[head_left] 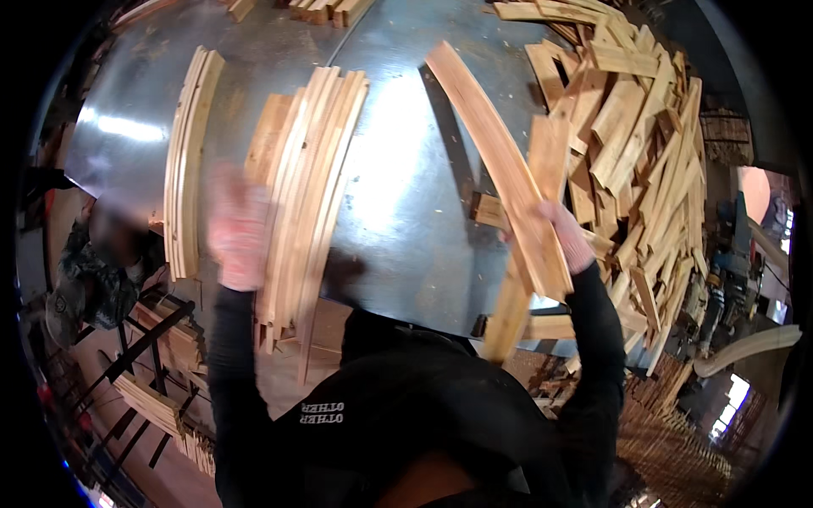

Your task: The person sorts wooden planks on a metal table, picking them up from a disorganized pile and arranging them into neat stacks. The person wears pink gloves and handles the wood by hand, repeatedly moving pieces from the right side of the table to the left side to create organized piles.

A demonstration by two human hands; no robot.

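My right hand, in a pinkish glove, grips the lower part of a wooden board. The board is tilted over the metal table, its far end raised above a dark shadow. My left hand, gloved in pink and white, is smeared by motion, so its fingers cannot be read. It is at the left side of a row of wooden slats standing close together; whether it touches them I cannot tell. Farther left lies a smaller bundle of slats.
A large heap of loose wooden boards covers the table's right side. The shiny metal table extends ahead of me. More wood pieces lie at the far edge. Another person is at the left, near stacked boards on a dark rack.
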